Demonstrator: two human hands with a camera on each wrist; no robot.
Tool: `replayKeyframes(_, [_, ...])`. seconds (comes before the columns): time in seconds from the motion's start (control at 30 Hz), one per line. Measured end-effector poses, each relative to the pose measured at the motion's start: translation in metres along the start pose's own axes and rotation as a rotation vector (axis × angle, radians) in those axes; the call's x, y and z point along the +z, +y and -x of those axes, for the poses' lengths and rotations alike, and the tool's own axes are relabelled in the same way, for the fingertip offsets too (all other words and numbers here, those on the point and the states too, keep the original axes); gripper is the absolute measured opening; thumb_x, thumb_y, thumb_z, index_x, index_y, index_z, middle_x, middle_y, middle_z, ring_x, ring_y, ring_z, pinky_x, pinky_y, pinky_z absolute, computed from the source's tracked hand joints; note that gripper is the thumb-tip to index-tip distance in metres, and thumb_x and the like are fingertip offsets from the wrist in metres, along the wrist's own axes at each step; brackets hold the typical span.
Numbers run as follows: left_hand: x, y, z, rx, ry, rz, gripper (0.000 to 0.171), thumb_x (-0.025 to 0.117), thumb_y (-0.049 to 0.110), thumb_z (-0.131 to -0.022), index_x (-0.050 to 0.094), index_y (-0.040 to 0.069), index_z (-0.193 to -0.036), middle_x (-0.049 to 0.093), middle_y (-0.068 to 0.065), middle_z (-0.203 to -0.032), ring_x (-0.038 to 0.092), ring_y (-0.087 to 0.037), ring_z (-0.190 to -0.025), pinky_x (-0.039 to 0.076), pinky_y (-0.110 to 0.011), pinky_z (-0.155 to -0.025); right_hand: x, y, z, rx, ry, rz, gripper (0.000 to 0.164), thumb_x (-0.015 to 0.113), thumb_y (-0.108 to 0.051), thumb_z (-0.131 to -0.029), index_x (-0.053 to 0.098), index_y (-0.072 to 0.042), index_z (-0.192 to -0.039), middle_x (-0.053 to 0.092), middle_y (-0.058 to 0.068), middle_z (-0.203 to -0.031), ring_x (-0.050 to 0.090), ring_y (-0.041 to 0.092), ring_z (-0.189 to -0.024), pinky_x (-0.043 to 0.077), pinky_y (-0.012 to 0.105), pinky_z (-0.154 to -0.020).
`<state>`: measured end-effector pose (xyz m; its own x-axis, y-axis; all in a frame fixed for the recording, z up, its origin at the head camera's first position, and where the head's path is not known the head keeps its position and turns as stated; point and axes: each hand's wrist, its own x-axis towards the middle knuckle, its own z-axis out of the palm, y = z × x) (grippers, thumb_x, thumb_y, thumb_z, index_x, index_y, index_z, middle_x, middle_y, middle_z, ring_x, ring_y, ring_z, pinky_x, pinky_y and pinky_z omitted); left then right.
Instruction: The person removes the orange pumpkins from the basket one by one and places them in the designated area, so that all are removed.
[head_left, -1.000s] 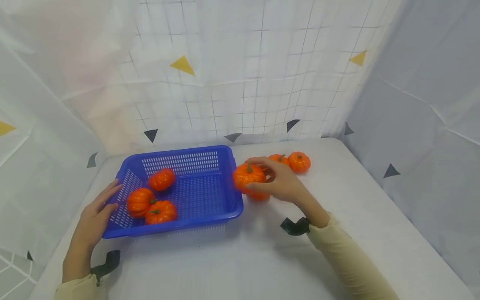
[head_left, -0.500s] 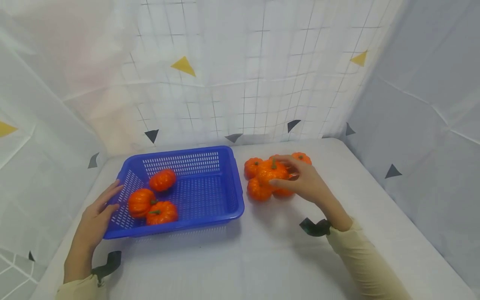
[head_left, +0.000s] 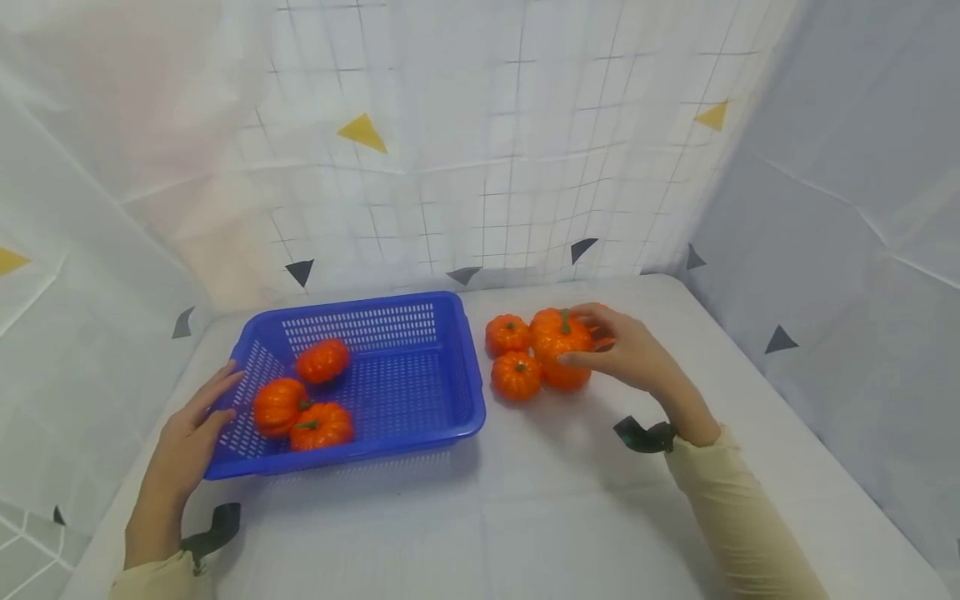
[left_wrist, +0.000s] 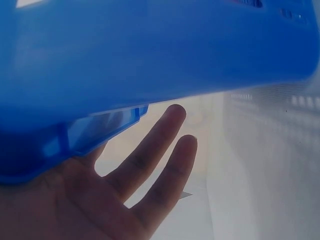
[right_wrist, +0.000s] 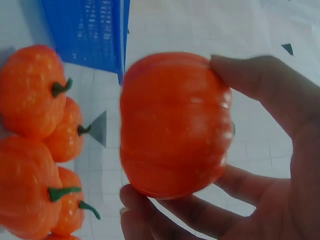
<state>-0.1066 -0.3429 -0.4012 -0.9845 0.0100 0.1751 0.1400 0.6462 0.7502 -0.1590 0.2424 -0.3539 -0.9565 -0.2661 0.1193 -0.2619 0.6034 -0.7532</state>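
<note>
My right hand [head_left: 626, 346] holds a small orange pumpkin [right_wrist: 175, 125] between thumb and fingers, above the other pumpkins on the table. In the right wrist view its rounded side faces the camera, clear of the table. Two of the pumpkins below, a front one [head_left: 516, 376] and a back one [head_left: 508, 334], show well; others are partly hidden by the hand and the held pumpkin. At the left end of a blue plastic basket [head_left: 468, 367], my left hand [head_left: 183, 442] rests with its fingers extended against the side. Three orange pumpkins [head_left: 322, 425] lie inside the basket's left half.
The white table [head_left: 450, 533] stands between pale sheet walls, with a gridded back wall [head_left: 480, 167] close behind the basket. A black band [head_left: 645, 435] sticks out from the right wrist, another [head_left: 213, 532] from the left.
My right hand has carried the held pumpkin rightward, from beside the basket's right rim to over the pumpkin group. The left hand and basket stay put.
</note>
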Motion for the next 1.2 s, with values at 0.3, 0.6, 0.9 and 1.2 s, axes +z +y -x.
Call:
replayKeyframes(0.3, [-0.001,-0.002,0.0,0.009,0.008,0.009,0.05,0.042,0.017,-0.111,0.04,0.008,-0.16,0.023,-0.014,-0.17,0.013,-0.046,-0.154,0.008,-0.079,-0.113,-0.017,0.024,-0.004,0.009,-0.05,0.026,0.064,0.085,-0.034,-0.087,0.059,-0.016,-0.143,0.064,0.013,-0.136,0.062,0.032,-0.112,0.053,0.05,-0.095])
replayKeyframes(0.6, [0.0,-0.004,-0.001,0.01,0.003,0.015,0.05,0.042,0.018,-0.111,0.04,0.009,-0.161,0.023,-0.012,-0.17,0.012,-0.045,-0.155,0.008,-0.08,-0.113,-0.026,0.044,-0.005,0.107,-0.065,0.075,0.07,0.083,-0.04,-0.087,0.055,-0.01,-0.144,0.06,0.019,-0.14,0.056,0.038,-0.119,0.054,0.055,-0.096])
replayKeyframes(0.9, [0.0,-0.002,0.0,0.03,0.011,0.012,0.05,0.042,0.016,-0.111,0.04,0.008,-0.16,0.024,-0.013,-0.17,0.012,-0.045,-0.154,0.009,-0.079,-0.113,-0.03,0.065,-0.007,0.21,-0.077,0.095,0.073,0.083,-0.045,-0.086,0.053,-0.007,-0.14,0.056,0.023,-0.141,0.056,0.04,-0.118,0.055,0.055,-0.093])
replayKeyframes(1.2, [0.0,-0.004,0.0,0.023,0.006,0.004,0.05,0.042,0.018,-0.112,0.039,0.009,-0.161,0.023,-0.014,-0.17,0.012,-0.047,-0.154,0.01,-0.08,-0.112,-0.035,0.087,-0.007,0.233,-0.079,0.067,0.066,0.082,-0.039,-0.089,0.053,-0.004,-0.137,0.055,0.026,-0.141,0.054,0.044,-0.123,0.052,0.061,-0.098])
